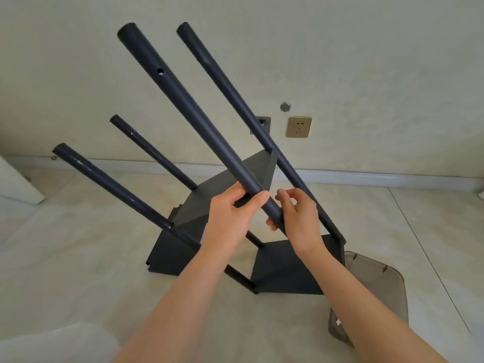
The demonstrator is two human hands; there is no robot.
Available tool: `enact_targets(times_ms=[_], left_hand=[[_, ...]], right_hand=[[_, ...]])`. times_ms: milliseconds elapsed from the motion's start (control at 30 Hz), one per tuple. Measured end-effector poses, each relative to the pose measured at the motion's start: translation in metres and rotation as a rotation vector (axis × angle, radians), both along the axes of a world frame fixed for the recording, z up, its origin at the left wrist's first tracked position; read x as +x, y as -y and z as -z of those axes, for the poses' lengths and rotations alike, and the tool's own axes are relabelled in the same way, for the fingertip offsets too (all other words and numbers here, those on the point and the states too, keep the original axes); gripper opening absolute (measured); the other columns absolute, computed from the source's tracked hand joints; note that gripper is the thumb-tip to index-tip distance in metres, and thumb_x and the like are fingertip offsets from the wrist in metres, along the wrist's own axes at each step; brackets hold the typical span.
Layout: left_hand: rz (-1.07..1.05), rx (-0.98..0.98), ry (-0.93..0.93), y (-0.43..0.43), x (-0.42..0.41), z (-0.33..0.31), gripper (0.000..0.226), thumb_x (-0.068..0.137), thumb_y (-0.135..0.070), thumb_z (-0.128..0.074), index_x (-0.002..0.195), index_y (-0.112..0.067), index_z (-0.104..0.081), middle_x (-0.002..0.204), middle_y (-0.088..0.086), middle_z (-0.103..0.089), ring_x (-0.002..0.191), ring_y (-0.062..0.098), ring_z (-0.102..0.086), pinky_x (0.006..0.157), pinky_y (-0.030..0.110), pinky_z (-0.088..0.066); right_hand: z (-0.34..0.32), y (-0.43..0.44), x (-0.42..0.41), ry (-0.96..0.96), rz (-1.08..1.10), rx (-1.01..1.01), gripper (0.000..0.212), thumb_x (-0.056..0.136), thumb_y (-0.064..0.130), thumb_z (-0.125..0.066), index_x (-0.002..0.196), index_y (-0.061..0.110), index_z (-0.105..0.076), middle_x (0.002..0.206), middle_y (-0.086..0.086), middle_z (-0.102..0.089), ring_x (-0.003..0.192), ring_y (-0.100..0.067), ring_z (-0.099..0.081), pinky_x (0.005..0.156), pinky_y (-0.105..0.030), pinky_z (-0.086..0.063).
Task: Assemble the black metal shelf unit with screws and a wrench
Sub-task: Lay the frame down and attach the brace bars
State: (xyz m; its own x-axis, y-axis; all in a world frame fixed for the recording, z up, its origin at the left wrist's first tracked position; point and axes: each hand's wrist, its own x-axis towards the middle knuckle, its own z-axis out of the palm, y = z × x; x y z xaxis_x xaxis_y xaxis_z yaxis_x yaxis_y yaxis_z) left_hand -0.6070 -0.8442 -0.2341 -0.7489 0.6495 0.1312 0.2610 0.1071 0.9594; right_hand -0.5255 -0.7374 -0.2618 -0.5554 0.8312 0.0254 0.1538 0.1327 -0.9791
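The black metal shelf unit [172, 254] stands tilted on the floor, with two shelf panels and several round poles pointing up and to the left. My left hand [235, 213] grips the nearest pole [183, 100] at its lower part, by the corner of the upper shelf panel [225, 184]. My right hand [296, 218] sits against the right side of the same pole just below, fingers curled, thumb and fingertips close together near the joint. Whether it pinches a screw is hidden. No wrench is visible.
A translucent grey plastic bin [377, 294] lies on the floor at the lower right, behind the lower shelf panel [288, 271]. A wall socket [299, 127] and a small metal bracket [263, 124] are on the wall behind. A white object [18, 184] stands at the left edge.
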Motion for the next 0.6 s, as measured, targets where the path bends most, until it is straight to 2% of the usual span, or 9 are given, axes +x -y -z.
enact_targets(times_ms=[33,100,167,200,267,367,433,500,600], left_hand=[[-0.021,0.016,0.045,0.006,-0.002,0.001,0.022,0.089,-0.029,-0.071,0.088,-0.049,-0.062,0.081,-0.033,-0.068,0.085,-0.024,-0.057,0.066,0.000,-0.042],[-0.071,0.030,0.136,0.020,-0.006,0.007,0.016,0.089,-0.035,-0.070,0.103,-0.042,-0.069,0.087,-0.033,-0.069,0.088,-0.025,-0.055,0.070,0.007,-0.038],[-0.128,0.051,0.175,0.034,-0.008,0.015,0.029,0.087,-0.040,-0.070,0.116,-0.033,-0.071,0.088,-0.030,-0.070,0.089,-0.024,-0.055,0.075,0.011,-0.034],[-0.155,0.057,0.183,0.040,-0.010,0.019,0.030,0.087,-0.041,-0.070,0.116,-0.032,-0.071,0.088,-0.028,-0.071,0.089,-0.022,-0.056,0.076,0.013,-0.035],[-0.197,0.055,0.203,0.053,-0.012,0.026,0.023,0.086,-0.042,-0.070,0.107,-0.034,-0.073,0.086,-0.026,-0.071,0.089,-0.019,-0.057,0.076,0.016,-0.036],[-0.234,0.043,0.251,0.070,-0.015,0.034,0.008,0.085,-0.045,-0.070,0.092,-0.049,-0.072,0.089,-0.026,-0.072,0.088,-0.021,-0.057,0.077,0.016,-0.035],[-0.264,0.023,0.276,0.079,-0.016,0.040,0.011,0.084,-0.047,-0.070,0.081,-0.058,-0.070,0.091,-0.027,-0.071,0.088,-0.019,-0.058,0.075,0.015,-0.033],[-0.310,0.025,0.313,0.088,-0.016,0.048,0.007,0.082,-0.048,-0.071,0.080,-0.054,-0.071,0.091,-0.028,-0.071,0.090,-0.013,-0.060,0.075,0.015,-0.032],[-0.328,0.020,0.347,0.099,-0.014,0.060,0.018,0.084,-0.045,-0.070,0.076,-0.062,-0.068,0.089,-0.030,-0.070,0.086,-0.022,-0.057,0.075,0.013,-0.032]], right_hand=[[0.000,0.004,-0.002,-0.011,-0.015,0.001,0.020,0.103,0.030,-0.048,0.108,0.012,-0.056,0.074,-0.008,-0.070,0.050,-0.012,-0.067,0.047,-0.014,-0.048],[-0.001,0.012,-0.007,-0.014,-0.049,0.015,0.017,0.102,0.029,-0.049,0.108,0.013,-0.055,0.073,-0.007,-0.070,0.051,-0.011,-0.068,0.048,-0.015,-0.049],[-0.001,0.021,-0.012,-0.004,-0.097,0.029,0.015,0.101,0.029,-0.050,0.108,0.016,-0.054,0.074,-0.008,-0.070,0.052,-0.009,-0.068,0.048,-0.014,-0.049],[-0.001,0.025,-0.014,0.004,-0.123,0.031,0.015,0.101,0.029,-0.051,0.108,0.017,-0.054,0.075,-0.008,-0.070,0.052,-0.008,-0.068,0.049,-0.014,-0.049],[0.001,0.033,-0.019,0.036,-0.164,0.037,0.015,0.100,0.031,-0.052,0.109,0.018,-0.054,0.076,-0.007,-0.070,0.053,-0.006,-0.067,0.050,-0.013,-0.050],[0.005,0.045,-0.026,0.100,-0.213,0.080,0.017,0.099,0.035,-0.052,0.108,0.021,-0.055,0.076,-0.004,-0.071,0.054,-0.005,-0.067,0.052,-0.013,-0.051],[0.009,0.052,-0.030,0.129,-0.232,0.107,0.017,0.098,0.037,-0.054,0.107,0.022,-0.055,0.076,-0.002,-0.071,0.056,-0.004,-0.068,0.053,-0.014,-0.053],[0.014,0.058,-0.034,0.160,-0.254,0.145,0.015,0.097,0.039,-0.054,0.104,0.025,-0.054,0.074,0.002,-0.070,0.055,-0.003,-0.067,0.052,-0.013,-0.052],[0.022,0.065,-0.038,0.232,-0.271,0.197,0.014,0.096,0.041,-0.055,0.103,0.029,-0.054,0.076,0.003,-0.070,0.055,-0.004,-0.068,0.053,-0.015,-0.054]])
